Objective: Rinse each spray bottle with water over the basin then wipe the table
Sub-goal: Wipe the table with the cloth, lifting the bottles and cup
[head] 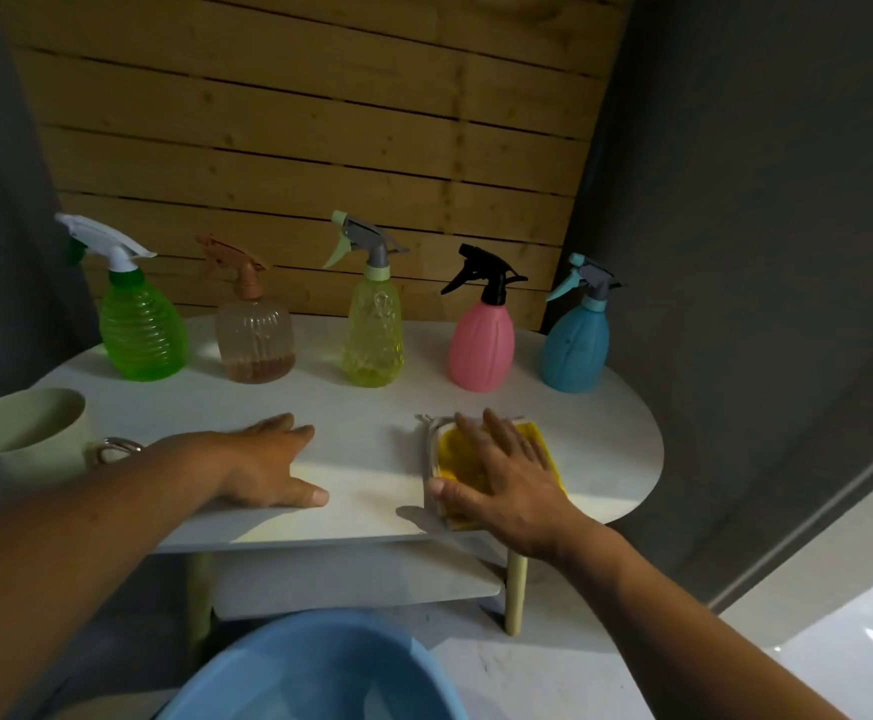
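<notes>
- We see five spray bottles standing upright in a row along the back of the white bench: green bottle, clear bottle with a little brownish liquid at its bottom, yellow bottle, pink bottle and blue bottle.
- Our left hand lies flat on the bench near its front edge, fingers straight, holding nothing.
- Our right hand lies spread and flat on the yellow cloth, which sits at the front right of the bench; the fingers press it and do not curl round it.
- The blue basin sits on the floor below us, in front of the bench; a pale cup stands at the left edge.
- We judge the wiping step to be in hand, though we cannot tell from here whether the bottles are rinsed.
- Next we would need to slide the cloth across the bare surface with steady pressure, steering clear of the bottles' bases or lifting each aside.
</notes>
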`<move>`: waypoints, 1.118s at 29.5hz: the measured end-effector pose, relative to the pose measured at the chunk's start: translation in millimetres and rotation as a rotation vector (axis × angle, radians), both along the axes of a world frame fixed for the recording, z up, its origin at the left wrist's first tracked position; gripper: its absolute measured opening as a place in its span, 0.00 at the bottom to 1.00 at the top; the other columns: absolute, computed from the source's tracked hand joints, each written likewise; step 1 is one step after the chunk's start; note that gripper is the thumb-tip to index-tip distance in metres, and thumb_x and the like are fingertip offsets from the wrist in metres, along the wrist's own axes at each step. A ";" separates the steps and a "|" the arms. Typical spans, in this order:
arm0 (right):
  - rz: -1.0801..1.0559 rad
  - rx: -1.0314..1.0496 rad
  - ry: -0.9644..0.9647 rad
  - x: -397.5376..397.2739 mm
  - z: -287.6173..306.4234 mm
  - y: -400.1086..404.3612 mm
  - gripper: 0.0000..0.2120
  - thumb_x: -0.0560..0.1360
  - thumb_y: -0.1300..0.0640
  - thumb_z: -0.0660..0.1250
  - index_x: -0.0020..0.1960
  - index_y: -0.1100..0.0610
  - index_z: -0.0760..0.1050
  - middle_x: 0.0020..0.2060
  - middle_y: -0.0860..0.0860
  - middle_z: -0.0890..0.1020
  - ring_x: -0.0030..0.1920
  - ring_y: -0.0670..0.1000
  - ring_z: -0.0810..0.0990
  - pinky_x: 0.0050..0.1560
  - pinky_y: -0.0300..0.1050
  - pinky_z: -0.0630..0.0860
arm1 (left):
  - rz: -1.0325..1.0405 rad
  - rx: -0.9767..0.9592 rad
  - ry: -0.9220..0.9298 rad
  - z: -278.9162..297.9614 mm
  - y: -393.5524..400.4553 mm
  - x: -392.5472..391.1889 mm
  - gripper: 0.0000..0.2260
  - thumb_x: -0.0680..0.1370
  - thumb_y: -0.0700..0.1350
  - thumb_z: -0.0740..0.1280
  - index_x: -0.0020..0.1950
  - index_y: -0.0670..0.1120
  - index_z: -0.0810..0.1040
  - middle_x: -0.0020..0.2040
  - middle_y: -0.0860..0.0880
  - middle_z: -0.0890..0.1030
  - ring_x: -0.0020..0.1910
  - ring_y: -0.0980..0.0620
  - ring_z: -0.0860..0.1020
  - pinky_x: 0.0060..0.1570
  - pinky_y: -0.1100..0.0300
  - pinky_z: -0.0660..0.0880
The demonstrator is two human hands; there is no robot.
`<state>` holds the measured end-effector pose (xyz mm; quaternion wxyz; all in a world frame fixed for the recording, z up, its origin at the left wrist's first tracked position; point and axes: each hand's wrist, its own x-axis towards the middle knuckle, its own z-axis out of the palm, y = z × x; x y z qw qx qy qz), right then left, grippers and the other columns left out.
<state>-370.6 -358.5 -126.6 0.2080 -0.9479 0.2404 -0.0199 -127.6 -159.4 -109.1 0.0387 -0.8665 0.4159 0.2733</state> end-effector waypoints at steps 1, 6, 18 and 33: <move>-0.042 0.065 -0.097 -6.0 6.5 -2.2 0.39 0.71 0.23 0.60 0.77 0.32 0.51 0.81 0.43 0.53 0.79 0.56 0.54 0.78 0.63 0.56 | 0.025 -0.047 0.016 0.3 -0.1 -2.8 0.45 0.78 0.68 0.64 0.84 0.51 0.44 0.84 0.47 0.41 0.83 0.47 0.45 0.81 0.49 0.49; -0.049 -0.128 -0.060 -40.3 21.8 -22.8 0.26 0.67 0.30 0.72 0.58 0.41 0.73 0.61 0.42 0.70 0.58 0.47 0.71 0.61 0.48 0.73 | 0.187 -0.618 0.036 1.3 -28.6 -61.8 0.28 0.73 0.66 0.72 0.65 0.50 0.77 0.64 0.49 0.77 0.63 0.49 0.76 0.63 0.52 0.75; 0.069 -0.081 -0.064 -55.7 31.4 -33.3 0.07 0.75 0.49 0.75 0.52 0.44 0.85 0.42 0.37 0.78 0.44 0.41 0.77 0.52 0.43 0.77 | 0.545 -0.723 0.528 15.7 -82.5 -124.0 0.07 0.79 0.46 0.74 0.47 0.45 0.79 0.39 0.49 0.78 0.36 0.54 0.75 0.28 0.67 0.70; -0.548 0.317 0.115 12.7 52.9 -68.8 0.21 0.73 0.52 0.77 0.62 0.59 0.79 0.52 0.54 0.82 0.51 0.53 0.81 0.53 0.47 0.80 | 0.032 -0.485 0.244 10.0 -115.7 -88.1 0.58 0.66 0.54 0.83 0.83 0.61 0.44 0.83 0.50 0.56 0.80 0.44 0.58 0.75 0.44 0.65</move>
